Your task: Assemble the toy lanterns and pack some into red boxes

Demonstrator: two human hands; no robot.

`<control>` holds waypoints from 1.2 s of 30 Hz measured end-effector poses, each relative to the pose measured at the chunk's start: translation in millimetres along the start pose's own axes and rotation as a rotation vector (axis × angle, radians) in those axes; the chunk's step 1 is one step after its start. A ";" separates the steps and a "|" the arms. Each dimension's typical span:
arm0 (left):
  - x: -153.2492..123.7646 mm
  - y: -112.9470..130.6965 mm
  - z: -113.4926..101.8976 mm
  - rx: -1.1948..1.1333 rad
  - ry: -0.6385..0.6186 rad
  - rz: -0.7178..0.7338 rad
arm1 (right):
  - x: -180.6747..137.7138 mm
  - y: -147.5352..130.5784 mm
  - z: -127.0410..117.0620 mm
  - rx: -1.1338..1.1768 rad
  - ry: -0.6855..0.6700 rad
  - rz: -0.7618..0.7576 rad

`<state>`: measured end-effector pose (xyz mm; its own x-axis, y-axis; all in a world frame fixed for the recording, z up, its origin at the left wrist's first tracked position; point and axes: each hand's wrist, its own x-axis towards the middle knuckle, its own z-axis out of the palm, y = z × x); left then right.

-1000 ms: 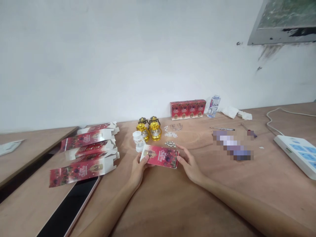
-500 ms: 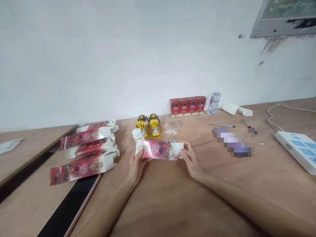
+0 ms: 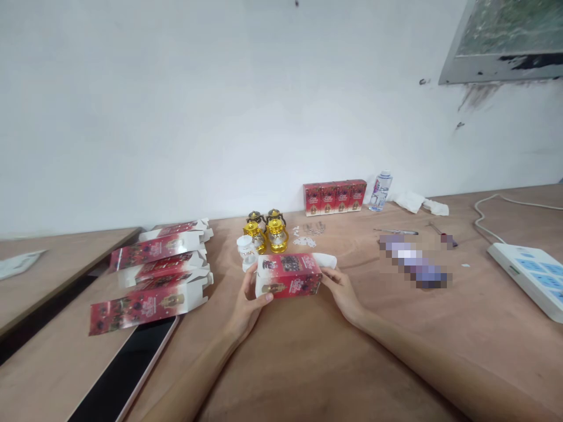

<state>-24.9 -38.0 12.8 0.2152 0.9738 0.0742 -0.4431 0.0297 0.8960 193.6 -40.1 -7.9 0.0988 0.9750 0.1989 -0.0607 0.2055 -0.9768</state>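
Note:
A red printed carton (image 3: 292, 275) lies on its side between my hands, just above the table, its body opened into a box shape. My left hand (image 3: 247, 302) grips its left end, thumb on the front face and fingers behind. My right hand (image 3: 345, 293) holds its right end, near a white flap (image 3: 325, 261) sticking out there. Right behind the carton stand gold lanterns (image 3: 277, 237) with darker bronze ones behind them, and a white lantern (image 3: 245, 245) partly hidden by the carton.
Several flattened red cartons (image 3: 149, 305) lie at left, over a black-screened phone (image 3: 125, 366). Red boxes (image 3: 335, 198) and a bottle (image 3: 380, 191) stand by the wall. Small white pieces (image 3: 305, 241), a screwdriver-like tool (image 3: 396, 231), a blurred purple item (image 3: 413, 261) and a power strip (image 3: 530, 275) are also there.
The carton has gone from flat to a squared-out box, turned so two printed faces show. Both hands still hold it at its ends. The view has tilted up slightly.

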 end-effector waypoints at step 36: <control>-6.1 0.6 10.8 0.006 -0.060 -0.025 | -2.9 1.8 2.4 0.201 0.156 0.074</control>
<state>-17.1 -46.3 17.7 0.2778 0.9575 0.0778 -0.4322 0.0523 0.9003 190.8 -42.3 -10.0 0.2376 0.9665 0.0976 -0.2680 0.1618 -0.9497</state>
